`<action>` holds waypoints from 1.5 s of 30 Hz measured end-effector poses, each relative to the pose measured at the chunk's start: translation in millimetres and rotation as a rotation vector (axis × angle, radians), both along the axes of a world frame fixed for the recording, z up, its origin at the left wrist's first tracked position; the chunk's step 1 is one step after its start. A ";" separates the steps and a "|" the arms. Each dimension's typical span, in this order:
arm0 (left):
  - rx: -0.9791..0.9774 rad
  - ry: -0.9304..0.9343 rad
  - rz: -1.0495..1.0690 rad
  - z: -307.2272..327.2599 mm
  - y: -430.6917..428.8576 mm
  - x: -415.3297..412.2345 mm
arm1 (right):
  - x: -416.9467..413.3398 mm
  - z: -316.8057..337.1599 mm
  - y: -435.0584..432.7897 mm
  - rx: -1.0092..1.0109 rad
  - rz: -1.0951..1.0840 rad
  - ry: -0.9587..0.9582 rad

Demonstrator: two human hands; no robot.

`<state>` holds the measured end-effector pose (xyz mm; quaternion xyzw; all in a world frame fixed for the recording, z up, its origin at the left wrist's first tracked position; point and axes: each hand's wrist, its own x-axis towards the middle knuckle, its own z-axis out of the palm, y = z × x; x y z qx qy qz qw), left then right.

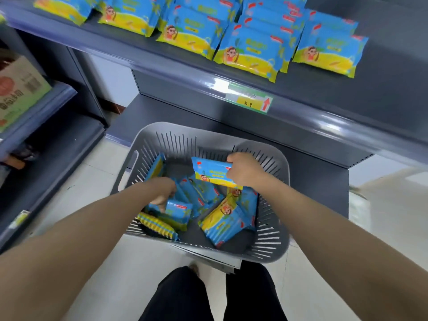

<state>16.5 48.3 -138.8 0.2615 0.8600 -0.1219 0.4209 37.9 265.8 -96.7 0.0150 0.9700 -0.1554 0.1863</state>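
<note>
Snack packet (212, 171) is pinched by its end in right hand (246, 170), just above grey slotted plastic basket (176, 140); left hand (162, 193) is down among loose packets (227, 218), fingers mostly hidden, so can't tell if it grips one. Shelved packets (250, 54) overlap in rows on dark metal shelf (301, 107) w/ bare space at right; several are left in basket, so stocking looks partway done. Wrappers are glossy, crinkly blue-yellow film, flat pillow shape.

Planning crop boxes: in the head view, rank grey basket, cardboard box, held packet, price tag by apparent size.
1. grey basket
2. cardboard box (partly cropped)
3. held packet and price tag: alike, unranked
</note>
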 end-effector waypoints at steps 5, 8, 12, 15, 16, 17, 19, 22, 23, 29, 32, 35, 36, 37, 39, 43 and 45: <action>0.280 0.122 0.075 72.1 13.0 -15.7 | 1.3 94.9 14.8 -0.140 -0.087 0.088; 0.401 0.174 0.069 127.1 30.6 -21.8 | 1.8 156.2 41.9 -0.190 -0.151 0.157; 0.597 0.240 0.001 197.5 66.0 -25.3 | -4.0 209.9 104.1 -0.249 -0.336 0.249; 0.723 0.284 -0.051 241.9 97.2 -24.0 | -12.5 234.4 150.6 -0.362 -0.468 0.341; 0.767 0.295 -0.051 253.2 107.3 -24.0 | -15.7 239.5 163.8 -0.365 -0.485 0.363; 0.818 0.300 -0.047 262.8 117.6 -25.0 | -18.5 242.6 175.0 -0.346 -0.501 0.378; 0.917 0.303 -0.017 276.4 137.6 -29.5 | -26.3 242.0 194.4 -0.311 -0.524 0.391; 1.002 0.301 0.042 286.0 166.5 -40.9 | -43.3 230.6 215.4 -0.300 -0.527 0.348; 1.016 0.292 0.060 287.0 175.5 -44.9 | -49.0 226.3 220.7 -0.287 -0.525 0.327; 0.999 0.287 0.097 284.1 217.4 -68.5 | -84.3 211.6 241.9 -0.198 -0.432 0.271; 0.984 0.310 0.107 281.5 233.2 -82.4 | -103.9 212.1 248.9 -0.139 -0.382 0.308; 0.984 0.334 0.127 278.3 248.7 -96.9 | -121.9 211.1 255.4 -0.140 -0.353 0.357; 0.981 0.344 0.127 276.9 253.8 -101.6 | -126.9 210.9 257.7 -0.157 -0.353 0.363; 0.967 0.359 0.122 275.1 259.0 -106.8 | -131.4 210.7 260.5 -0.184 -0.368 0.358; 0.915 0.399 0.093 271.3 268.7 -116.2 | -137.4 210.1 266.1 -0.277 -0.407 0.323; 0.843 0.449 0.041 260.0 286.2 -132.4 | -137.6 212.4 274.4 -0.452 -0.435 0.280; 0.810 0.476 0.000 256.5 296.2 -138.8 | -132.4 218.1 276.4 -0.584 -0.451 0.299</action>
